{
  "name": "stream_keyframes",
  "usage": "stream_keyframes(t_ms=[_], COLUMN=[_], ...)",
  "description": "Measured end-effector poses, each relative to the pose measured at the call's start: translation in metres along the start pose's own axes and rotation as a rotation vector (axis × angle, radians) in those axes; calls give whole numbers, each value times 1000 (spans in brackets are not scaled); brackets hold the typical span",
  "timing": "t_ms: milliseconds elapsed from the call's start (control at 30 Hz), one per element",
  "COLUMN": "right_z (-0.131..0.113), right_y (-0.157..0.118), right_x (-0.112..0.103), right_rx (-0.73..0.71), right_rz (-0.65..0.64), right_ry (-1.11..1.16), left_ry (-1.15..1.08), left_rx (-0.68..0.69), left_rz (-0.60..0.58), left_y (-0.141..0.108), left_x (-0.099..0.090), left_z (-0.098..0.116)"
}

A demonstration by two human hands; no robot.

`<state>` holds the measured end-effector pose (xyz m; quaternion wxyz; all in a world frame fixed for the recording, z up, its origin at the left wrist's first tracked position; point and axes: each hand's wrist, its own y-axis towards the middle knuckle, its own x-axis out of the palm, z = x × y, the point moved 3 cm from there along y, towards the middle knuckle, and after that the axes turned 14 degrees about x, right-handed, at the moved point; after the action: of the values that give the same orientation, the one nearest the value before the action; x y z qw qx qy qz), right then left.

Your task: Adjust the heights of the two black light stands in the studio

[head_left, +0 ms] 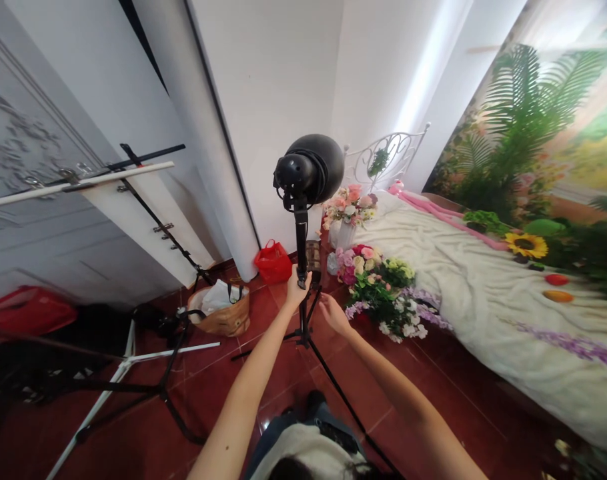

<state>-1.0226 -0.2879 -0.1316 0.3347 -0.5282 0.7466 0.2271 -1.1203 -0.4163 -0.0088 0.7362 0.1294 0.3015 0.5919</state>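
A black studio light (313,168) with a round reflector sits on top of a black light stand (301,243), directly in front of me. My left hand (296,291) is wrapped round the stand's pole below the lamp. Just right of the pole is my right hand (333,315), its fingers slightly bent and apart, with nothing visible in them. The stand's legs spread over the red tiled floor, one of them running down toward my feet.
To the right, artificial flowers (368,267) stand beside a bed with a cream cover (463,287). A red bag (273,261) and a woven basket (228,317) are on the floor. Further left are a white stand leg (173,351) and a backdrop crossbar (83,183) with clamps.
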Motion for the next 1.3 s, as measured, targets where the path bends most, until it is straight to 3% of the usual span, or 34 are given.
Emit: stream_keyframes(t_ms=[133, 267, 433, 600, 700, 867, 1033, 1167, 1300], right_z=[-30, -38, -38, -43, -40, -21, -11, -10, -12], right_y=[41, 66, 74, 68, 59, 48, 47, 52, 54], right_x=[-14, -17, -12, -13, -16, -22, -2, 12, 12], right_rx=[179, 358, 640, 690, 616, 340, 94, 40, 35], right_rz=[-53, -203, -412, -433, -398, -141, -221, -177, -226], right_ry=[7, 33, 317, 374, 523, 709, 819, 796, 758], left_ry=[-96, -99, -111, -128, -92, -117, -186, -187, -165], left_rx=[8, 0, -7, 2, -5, 35, 64, 43, 48], left_rz=[-9, 43, 71, 87, 95, 105, 122, 100, 88], left_y=[-1, -6, -11, -11, -12, -14, -15, -15, -14], left_x=[3, 4, 6, 8, 8, 7, 7, 7, 6], left_z=[-5, -2, -4, -11, -14, -17, -19, -21, -21])
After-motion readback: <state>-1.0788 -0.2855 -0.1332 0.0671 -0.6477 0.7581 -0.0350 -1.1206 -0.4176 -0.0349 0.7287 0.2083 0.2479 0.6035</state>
